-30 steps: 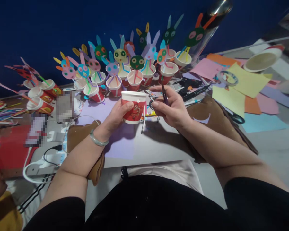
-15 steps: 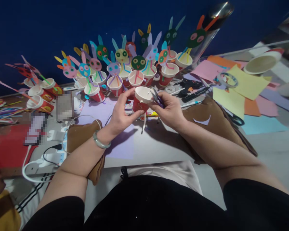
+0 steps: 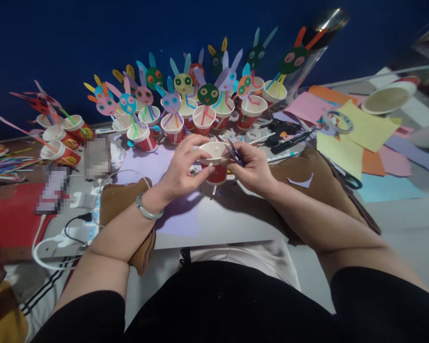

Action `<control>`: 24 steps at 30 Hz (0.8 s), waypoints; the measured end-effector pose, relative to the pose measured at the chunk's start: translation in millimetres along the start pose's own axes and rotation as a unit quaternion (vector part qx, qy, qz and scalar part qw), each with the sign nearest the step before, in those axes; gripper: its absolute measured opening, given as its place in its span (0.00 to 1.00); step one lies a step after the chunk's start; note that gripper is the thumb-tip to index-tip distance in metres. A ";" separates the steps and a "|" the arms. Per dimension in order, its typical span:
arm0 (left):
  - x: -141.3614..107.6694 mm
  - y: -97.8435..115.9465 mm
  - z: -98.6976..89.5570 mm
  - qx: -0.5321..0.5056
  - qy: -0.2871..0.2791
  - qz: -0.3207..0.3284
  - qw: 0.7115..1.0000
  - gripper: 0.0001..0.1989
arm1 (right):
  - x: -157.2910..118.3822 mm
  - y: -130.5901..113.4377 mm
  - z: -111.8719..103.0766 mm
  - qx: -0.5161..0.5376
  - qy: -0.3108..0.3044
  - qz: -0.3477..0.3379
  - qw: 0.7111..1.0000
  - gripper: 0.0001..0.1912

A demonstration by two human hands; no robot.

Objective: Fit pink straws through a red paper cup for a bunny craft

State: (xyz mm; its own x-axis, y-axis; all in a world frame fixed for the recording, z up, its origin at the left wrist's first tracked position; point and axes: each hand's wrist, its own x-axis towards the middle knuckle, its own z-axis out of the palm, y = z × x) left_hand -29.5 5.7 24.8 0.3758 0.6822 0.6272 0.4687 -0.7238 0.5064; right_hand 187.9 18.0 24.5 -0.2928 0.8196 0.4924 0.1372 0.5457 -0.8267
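Faces a cluttered grey desk (image 3: pixel 407 224) set against a dark blue wall (image 3: pixel 93 33). Has a crowd of red-and-white paper cups (image 3: pixel 203 123) near the wall, many fitted with long-eared paper figures on coloured bent legs. To the right, has overlapping coloured sheets (image 3: pixel 368 131), with a roll of tape (image 3: pixel 338 123) on top and black-handled scissors (image 3: pixel 352 181) just beside. To the left, has thin coloured sticks (image 3: pixel 10 164), a red sheet (image 3: pixel 17 209) and a white cable (image 3: pixel 37 255). Nearer, has brown cloth (image 3: pixel 300 166) on both sides of the middle, and a purple sheet (image 3: pixel 178 216) lying between.

Holds a paper cup (image 3: pixel 216 176) over the middle of the desk, upright with a slight tilt, mouth up. Shows a red outside, a pale rolled rim and a plain whitish inside with a small pale spot on the far wall. Grips the cup from the left side with the left hand (image 3: pixel 189 166), thumb in front and fingers around the rim. Clasps dark purple-handled scissors (image 3: pixel 238 155) in the curled right hand (image 3: pixel 253 166), blades at the right side of the rim. Cannot tell if touching.
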 end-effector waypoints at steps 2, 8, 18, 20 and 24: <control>1.5 3.3 -2.3 -0.026 -0.046 -0.004 0.999 0.09 | 2.6 -0.8 -4.4 0.015 -0.020 0.002 1.000 0.17; 3.7 4.7 -1.6 -0.199 -0.091 -0.108 0.970 0.14 | 5.3 0.7 -5.9 0.022 -0.021 0.016 0.999 0.23; 6.5 3.5 -0.1 -0.362 0.010 -0.272 0.892 0.17 | 0.8 7.8 1.0 0.000 0.057 -0.013 0.998 0.22; 7.0 2.8 0.6 -0.382 0.016 -0.281 0.880 0.19 | 0.6 7.0 1.5 -0.001 0.056 -0.021 0.998 0.24; 8.4 4.1 1.1 -0.396 0.020 -0.293 0.870 0.20 | 0.4 6.1 3.9 0.002 0.062 -0.013 0.998 0.27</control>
State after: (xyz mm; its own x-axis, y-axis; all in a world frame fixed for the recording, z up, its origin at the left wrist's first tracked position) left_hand -23.5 8.6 31.5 0.2215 0.9656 0.1362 -0.1340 -0.1082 0.9851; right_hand 185.0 21.0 18.6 -0.1777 0.8203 0.5436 0.1277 0.5669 -0.8138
